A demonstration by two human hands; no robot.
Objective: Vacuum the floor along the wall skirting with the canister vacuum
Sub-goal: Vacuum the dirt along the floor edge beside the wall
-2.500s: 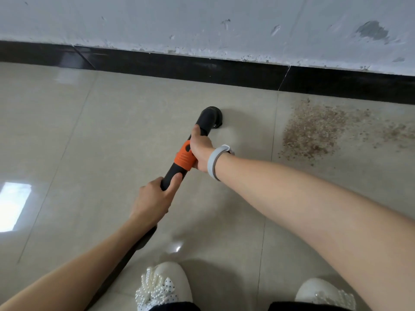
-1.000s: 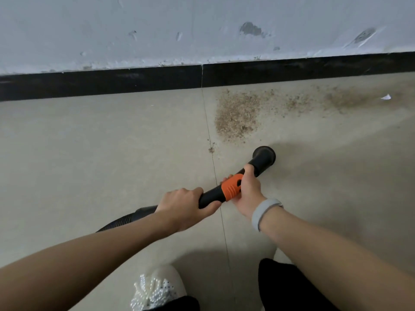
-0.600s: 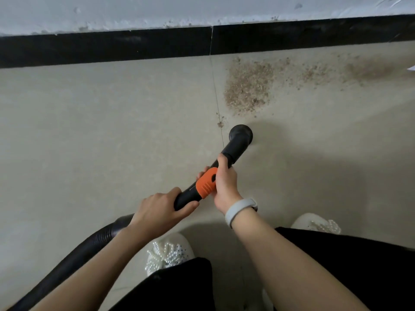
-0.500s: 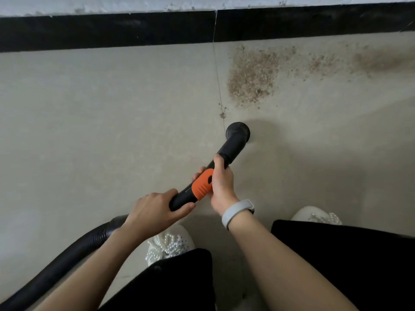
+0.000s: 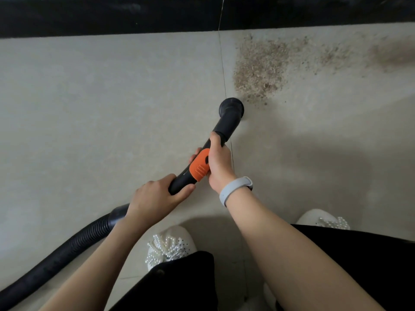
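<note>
1. Closest to me, at the bottom of the head view, I see two white shoes with pearl beading, the left shoe partly under black trouser fabric and the right shoe peeking out above the other dark leg.
2. A ribbed black hose runs from the lower left corner up to the rear of the vacuum handle.
3. My left hand is wrapped around the black rear part of the handle, fingers curled over the top and thumb lying along its side.
4. My right hand grips the handle further forward, beside the orange grip section, with fingers curled under and the thumb lying up along the black tube. A grey wristband sits on that wrist.
5. The tube ends in a round black nozzle, mouth down on the beige tiled floor, right beside a thin grout line.
6. Just beyond the nozzle and to its right lies a patch of brown debris; its nearest specks are just beside the nozzle rim. A thinner trail of debris continues rightward along the floor.
7. Farthest away, the black skirting runs across the top of the view, well apart from the nozzle.
</note>
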